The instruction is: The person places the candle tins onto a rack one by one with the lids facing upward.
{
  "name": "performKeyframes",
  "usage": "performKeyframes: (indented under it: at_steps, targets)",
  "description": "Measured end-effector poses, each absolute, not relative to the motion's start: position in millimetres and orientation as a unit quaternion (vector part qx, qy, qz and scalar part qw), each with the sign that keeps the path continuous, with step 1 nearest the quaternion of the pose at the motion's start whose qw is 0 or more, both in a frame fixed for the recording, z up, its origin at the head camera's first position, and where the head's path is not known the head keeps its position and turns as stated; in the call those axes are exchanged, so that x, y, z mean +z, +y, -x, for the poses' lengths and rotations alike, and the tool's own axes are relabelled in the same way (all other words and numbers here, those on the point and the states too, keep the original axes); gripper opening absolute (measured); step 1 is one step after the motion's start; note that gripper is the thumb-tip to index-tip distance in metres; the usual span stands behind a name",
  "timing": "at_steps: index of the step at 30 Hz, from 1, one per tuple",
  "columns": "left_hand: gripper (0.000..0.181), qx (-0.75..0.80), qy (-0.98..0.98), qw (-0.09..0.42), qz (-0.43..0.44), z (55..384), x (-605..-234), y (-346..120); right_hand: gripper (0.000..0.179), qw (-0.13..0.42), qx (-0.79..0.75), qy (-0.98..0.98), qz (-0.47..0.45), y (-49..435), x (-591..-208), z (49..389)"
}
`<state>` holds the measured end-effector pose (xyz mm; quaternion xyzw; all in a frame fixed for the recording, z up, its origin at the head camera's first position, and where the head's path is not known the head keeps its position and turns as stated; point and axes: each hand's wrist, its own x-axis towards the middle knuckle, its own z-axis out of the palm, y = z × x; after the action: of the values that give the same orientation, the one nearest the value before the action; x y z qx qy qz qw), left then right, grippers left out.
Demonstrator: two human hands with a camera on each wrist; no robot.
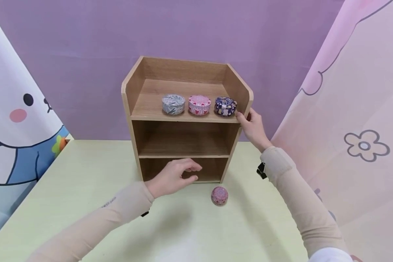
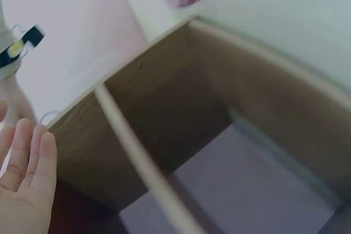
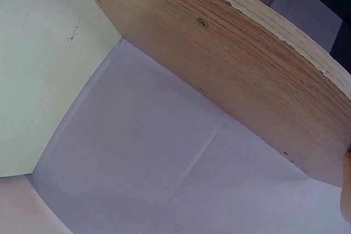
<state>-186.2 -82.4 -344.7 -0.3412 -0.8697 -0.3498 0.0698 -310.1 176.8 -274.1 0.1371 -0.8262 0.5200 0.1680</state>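
A small wooden shelf unit [image 1: 183, 120] stands upright on the table. My right hand [image 1: 255, 129] grips its right side panel [image 3: 219, 47], thumb at the front edge near the dark blue patterned tin [image 1: 225, 106]. In the right wrist view only a bit of finger shows at the right edge. On the top board a pink tin [image 1: 199, 105] and a grey-blue leaf-patterned tin [image 1: 173, 104] stand in a row with the blue one. My left hand [image 1: 175, 176] hovers before the bottom compartment, fingers loosely bent, holding nothing. Another pink-red tin [image 1: 219, 196] sits on the table.
The pale yellow-green table [image 1: 95, 174] extends around the shelf unit. A purple cloth [image 1: 183, 29] hangs behind it, with printed curtains at the left [image 1: 23, 102] and the right [image 1: 357, 109]. The middle board [image 1: 183, 157] divides two compartments.
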Motion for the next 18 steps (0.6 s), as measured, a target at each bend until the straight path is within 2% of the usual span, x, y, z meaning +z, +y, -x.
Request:
performKeyframes:
  at_steps: [18]
  targets:
    - [0.04, -0.343, -0.865, -0.003, 0.365, 199.8, -420.8, -40.3, 0.036, 0.17, 0.528, -0.82, -0.141, 176.4, -274.4, 310.1]
